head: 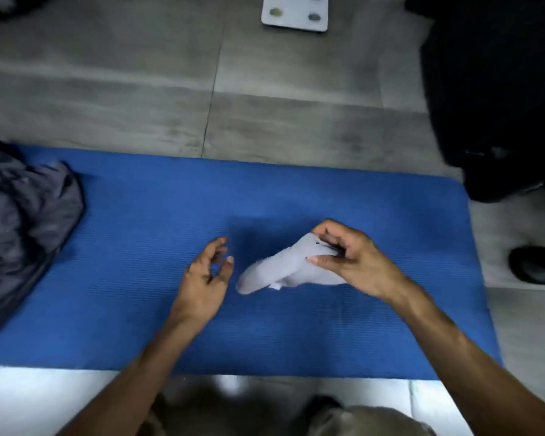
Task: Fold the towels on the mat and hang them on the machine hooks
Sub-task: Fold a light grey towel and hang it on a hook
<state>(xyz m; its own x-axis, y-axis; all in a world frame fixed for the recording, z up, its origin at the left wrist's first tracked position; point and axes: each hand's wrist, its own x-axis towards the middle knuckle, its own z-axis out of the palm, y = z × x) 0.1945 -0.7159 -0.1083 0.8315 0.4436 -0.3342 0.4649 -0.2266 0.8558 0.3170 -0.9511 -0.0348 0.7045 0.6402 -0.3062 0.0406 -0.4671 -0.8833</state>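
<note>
Head view, downward over mat point(139, 278)

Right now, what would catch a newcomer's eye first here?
The bright blue mat spread across the grey floor, and at its middle the small pale towel pinched by the right hand. The left hand is open beside it, and a dark heap of cloth sits at the mat's left end.

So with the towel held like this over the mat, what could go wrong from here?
1. Only the right hand pinches the pale towel at one end; the rest droops toward the blue mat, so any fold may slip open.
2. The left hand is open and off the cloth, leaving the loose end uncontrolled.
3. The dark cloth pile covers the mat's left end, limiting flat folding space there.
</note>
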